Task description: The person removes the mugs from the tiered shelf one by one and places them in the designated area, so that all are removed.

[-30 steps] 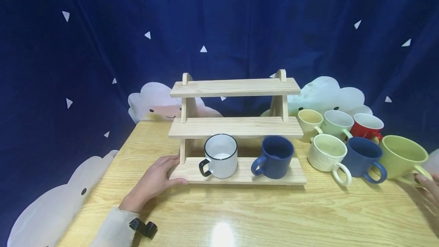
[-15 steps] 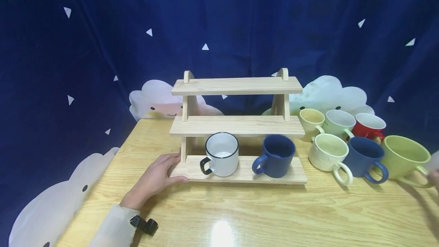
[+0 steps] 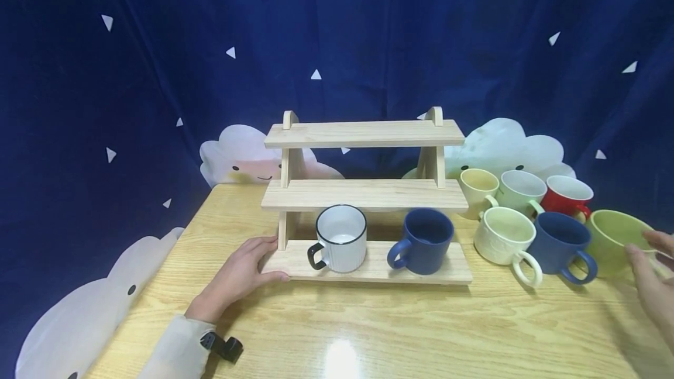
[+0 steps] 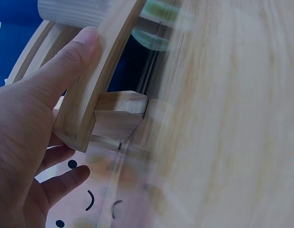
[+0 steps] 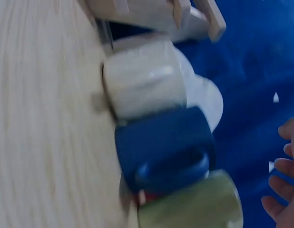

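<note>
At the left end of a three-tier wooden shelf (image 3: 363, 195), my left hand (image 3: 239, 271) grips the bottom board. The left wrist view shows the thumb (image 4: 73, 54) along the board, with the other fingers partly hidden behind its end. A white mug with black rim and handle (image 3: 344, 256) and a dark blue mug (image 3: 430, 250) stand on the bottom tier, handles toward the left. My right hand (image 3: 653, 294) is by the large yellow-green mug (image 3: 605, 250) at far right, fingers spread, partly out of frame; contact is unclear. In the right wrist view its fingers hold nothing.
Right of the shelf, a cream mug (image 3: 500, 241) and another blue mug (image 3: 553, 244) stand in front. Behind them are a pale yellow mug (image 3: 471, 200), a pale green mug (image 3: 513, 199) and a red mug (image 3: 558, 200). A blue curtain (image 3: 358, 34) hangs behind the wooden table (image 3: 421, 332).
My right hand leaves the yellow-green mug's handle, goes nearly out of view at the right edge, then comes back over that mug with fingers spread. The left hand stays on the shelf.
</note>
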`<action>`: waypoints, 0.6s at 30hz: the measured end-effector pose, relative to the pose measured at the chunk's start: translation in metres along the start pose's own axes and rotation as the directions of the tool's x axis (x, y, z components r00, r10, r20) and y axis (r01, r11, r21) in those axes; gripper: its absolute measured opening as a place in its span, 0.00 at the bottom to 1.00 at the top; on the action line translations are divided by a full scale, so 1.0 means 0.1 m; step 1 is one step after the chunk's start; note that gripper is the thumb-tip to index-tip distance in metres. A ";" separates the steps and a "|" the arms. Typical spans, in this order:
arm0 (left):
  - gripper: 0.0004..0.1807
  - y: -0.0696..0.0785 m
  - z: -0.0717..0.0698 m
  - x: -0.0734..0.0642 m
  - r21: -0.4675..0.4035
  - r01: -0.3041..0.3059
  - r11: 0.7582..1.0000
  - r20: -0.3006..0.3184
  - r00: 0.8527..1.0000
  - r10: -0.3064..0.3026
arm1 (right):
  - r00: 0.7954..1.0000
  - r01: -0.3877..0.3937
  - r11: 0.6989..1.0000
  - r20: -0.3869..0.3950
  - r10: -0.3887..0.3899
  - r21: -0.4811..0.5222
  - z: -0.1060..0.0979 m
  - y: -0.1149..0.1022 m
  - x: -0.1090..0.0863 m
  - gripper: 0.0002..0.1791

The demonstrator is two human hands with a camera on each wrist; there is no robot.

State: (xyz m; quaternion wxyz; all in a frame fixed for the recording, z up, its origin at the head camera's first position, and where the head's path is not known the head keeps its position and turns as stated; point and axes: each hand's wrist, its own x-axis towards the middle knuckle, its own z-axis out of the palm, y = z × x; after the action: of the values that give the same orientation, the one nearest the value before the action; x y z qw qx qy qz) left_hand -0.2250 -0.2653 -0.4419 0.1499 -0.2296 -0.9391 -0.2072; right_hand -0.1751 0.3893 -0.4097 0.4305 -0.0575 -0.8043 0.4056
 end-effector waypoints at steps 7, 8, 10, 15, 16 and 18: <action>0.45 0.00 0.00 -0.01 -0.001 0.000 1.000 0.005 1.000 0.000 | 0.962 0.193 0.981 0.200 -0.184 -0.027 0.16 -0.40 0.03 0.21; 0.45 0.00 0.00 0.00 0.000 -0.001 1.000 0.004 1.000 0.001 | 0.954 0.202 0.978 0.237 -0.182 -0.061 0.18 -0.45 0.03 0.22; 0.46 0.00 0.00 0.00 0.002 -0.003 1.000 0.004 1.000 0.003 | 0.941 0.201 0.971 0.302 -0.154 -0.129 0.21 -0.54 0.02 0.23; 0.46 0.00 0.00 0.00 0.006 -0.004 1.000 0.004 1.000 0.004 | 0.884 0.258 0.964 0.418 -0.208 -0.065 0.35 -0.71 0.00 0.21; 0.46 0.00 0.00 0.00 0.008 -0.005 1.000 0.003 1.000 0.005 | 0.871 0.272 0.961 0.437 -0.224 -0.050 0.38 -0.74 -0.01 0.21; 0.46 0.00 0.00 0.00 0.010 -0.008 1.000 -0.004 1.000 0.008 | 0.842 0.308 0.951 0.474 -0.259 -0.028 0.44 -0.80 -0.03 0.21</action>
State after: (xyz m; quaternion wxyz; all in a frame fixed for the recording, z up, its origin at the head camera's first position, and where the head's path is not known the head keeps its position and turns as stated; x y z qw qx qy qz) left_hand -0.2249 -0.2652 -0.4421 0.1537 -0.2321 -0.9389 -0.2022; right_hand -0.1853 0.3084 -0.3689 0.2773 0.1386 -0.9031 0.2971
